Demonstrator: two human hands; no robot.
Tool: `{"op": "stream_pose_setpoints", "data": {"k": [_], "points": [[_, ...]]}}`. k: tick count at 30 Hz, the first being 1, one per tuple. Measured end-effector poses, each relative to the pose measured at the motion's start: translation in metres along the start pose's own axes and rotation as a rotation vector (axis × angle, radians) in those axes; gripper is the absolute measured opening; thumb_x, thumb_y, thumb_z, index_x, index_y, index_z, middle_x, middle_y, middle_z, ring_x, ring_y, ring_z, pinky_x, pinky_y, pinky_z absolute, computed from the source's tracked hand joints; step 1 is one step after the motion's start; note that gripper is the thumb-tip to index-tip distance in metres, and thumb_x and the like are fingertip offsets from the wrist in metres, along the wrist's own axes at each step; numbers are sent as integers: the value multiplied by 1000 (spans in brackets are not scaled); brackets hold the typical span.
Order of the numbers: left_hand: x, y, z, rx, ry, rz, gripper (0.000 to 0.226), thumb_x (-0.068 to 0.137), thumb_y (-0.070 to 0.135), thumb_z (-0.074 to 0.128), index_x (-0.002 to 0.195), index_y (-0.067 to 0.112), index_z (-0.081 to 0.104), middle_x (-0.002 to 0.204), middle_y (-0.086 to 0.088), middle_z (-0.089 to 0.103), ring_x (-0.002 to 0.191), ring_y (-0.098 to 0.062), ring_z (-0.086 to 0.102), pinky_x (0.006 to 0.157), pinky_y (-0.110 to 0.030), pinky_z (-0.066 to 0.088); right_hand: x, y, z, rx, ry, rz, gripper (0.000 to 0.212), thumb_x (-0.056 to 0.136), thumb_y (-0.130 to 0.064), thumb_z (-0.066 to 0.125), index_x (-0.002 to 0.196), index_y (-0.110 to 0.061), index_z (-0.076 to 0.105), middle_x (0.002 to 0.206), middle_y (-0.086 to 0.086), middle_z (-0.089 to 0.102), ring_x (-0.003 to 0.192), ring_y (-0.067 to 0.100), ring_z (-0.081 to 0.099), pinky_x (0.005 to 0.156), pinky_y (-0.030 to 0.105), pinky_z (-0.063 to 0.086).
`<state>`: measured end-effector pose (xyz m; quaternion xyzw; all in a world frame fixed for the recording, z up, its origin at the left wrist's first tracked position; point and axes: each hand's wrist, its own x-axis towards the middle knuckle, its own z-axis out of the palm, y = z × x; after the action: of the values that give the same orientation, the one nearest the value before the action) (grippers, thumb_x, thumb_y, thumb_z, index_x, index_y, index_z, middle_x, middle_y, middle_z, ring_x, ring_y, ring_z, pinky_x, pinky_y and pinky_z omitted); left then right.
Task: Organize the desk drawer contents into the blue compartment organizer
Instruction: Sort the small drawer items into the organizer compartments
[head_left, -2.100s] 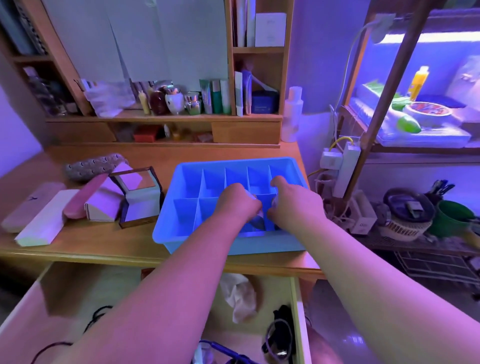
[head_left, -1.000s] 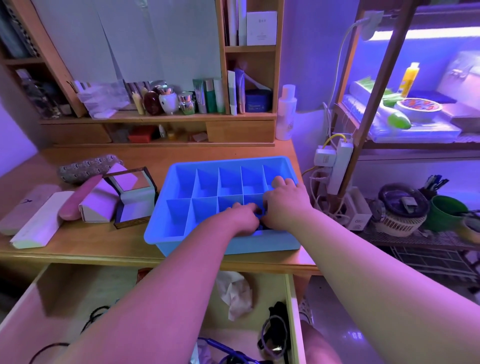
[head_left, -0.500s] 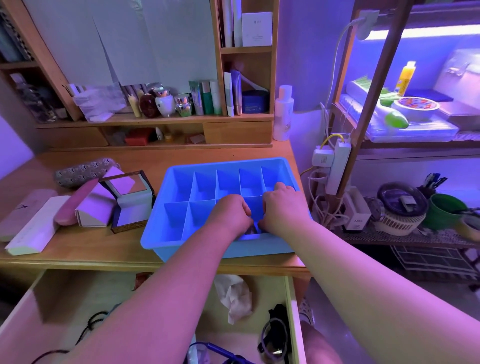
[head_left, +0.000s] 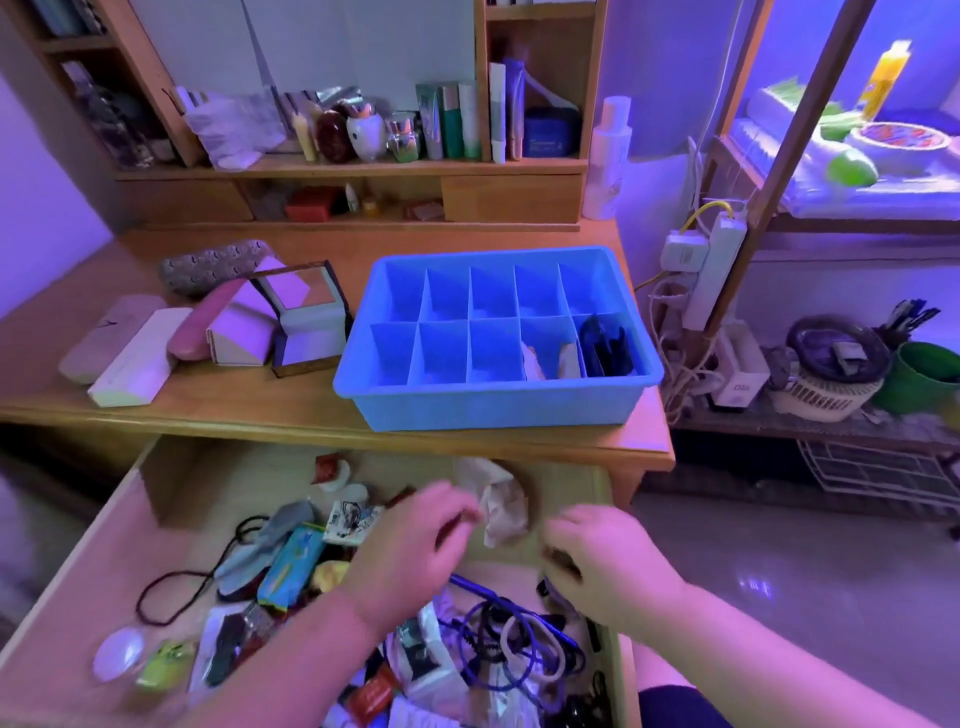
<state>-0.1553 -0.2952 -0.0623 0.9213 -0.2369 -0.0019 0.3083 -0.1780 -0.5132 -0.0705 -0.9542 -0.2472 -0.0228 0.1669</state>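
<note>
Below the blue organizer (head_left: 498, 338), my drawer (head_left: 171, 493) looks mostly unsorted, cables and packets heaped. The organizer on the desk holds things only in its two near-right compartments. My left hand (head_left: 410, 545) and right hand (head_left: 597, 556) hover blurred over the clutter; grasp unclear.

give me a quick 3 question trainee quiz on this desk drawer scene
1. True or false: every compartment of the blue organizer is filled.
2. Where are both hands?
A) in the organizer
B) over the open drawer
C) on the shelf
3. Fill in: the dark items sit in the front row's far ____ compartment.

Key:
1. False; most look bare.
2. B; the left hand and right hand are over the drawer.
3. right
</note>
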Motion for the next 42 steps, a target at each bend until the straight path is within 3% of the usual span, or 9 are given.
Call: {"op": "stream_pose_setpoints", "data": {"k": [5,9,16,18,23,28,33,37,42], "points": [[-68,-39,28,51,-305,-151,12,82,24,63,91,30,68,95,18,61,94,-2,52,88,-21,41,-39,-28,65,-75,-598,97,66,77,-32,60,136,-34,30,128,5,38,102,29,56,67,34,38],[-91,-52,43,204,-498,-95,44,72,37,64,115,37,61,126,15,42,119,-6,31,105,-20,24,-31,-36,84,-184,-561,129,67,79,-16,59,136,-32,26,133,11,31,97,33,58,62,35,37],[-94,-72,42,295,-272,-234,63,80,25,63,136,32,38,146,8,23,134,-13,25,111,-29,27,-7,-18,73,-97,-363,368,38,86,-28,53,123,-30,44,113,4,46,85,32,63,62,35,46],[-95,-82,37,242,-241,-363,64,83,28,62,141,28,34,144,7,31,133,-12,29,107,-29,33,-2,-15,69,-200,-337,354,40,85,-21,52,124,-29,45,110,1,47,90,28,60,62,31,40],[-90,-89,35,200,-216,-453,47,85,36,61,131,33,51,123,7,50,120,-14,41,102,-27,34,6,-17,63,-533,-606,230,45,82,-20,53,127,-24,52,134,5,41,121,26,39,103,43,25],[-81,-74,44,-63,-295,-260,55,86,7,51,130,40,52,113,9,59,107,-10,44,98,-22,32,21,-48,67,-183,-239,115,49,78,-44,50,125,-29,52,132,2,45,115,25,48,98,36,31],[-85,-79,37,19,-273,-251,34,81,15,60,113,21,64,118,5,58,113,-11,45,99,-21,31,17,-57,101,-108,-432,24,70,79,-52,57,140,-47,24,156,0,11,132,22,33,108,41,23],[-104,-107,10,388,-368,-455,51,81,32,64,129,30,46,128,10,44,124,-14,38,100,-32,37,14,-37,102,-252,-391,192,64,80,-52,58,134,-33,31,147,8,29,119,26,48,96,37,39],[-104,-114,-1,409,-357,-506,31,82,10,50,100,33,62,97,10,52,108,-15,49,82,-27,41,16,-50,94,-331,-296,227,50,61,-55,70,97,-22,67,125,14,57,101,32,61,92,50,44]]}}
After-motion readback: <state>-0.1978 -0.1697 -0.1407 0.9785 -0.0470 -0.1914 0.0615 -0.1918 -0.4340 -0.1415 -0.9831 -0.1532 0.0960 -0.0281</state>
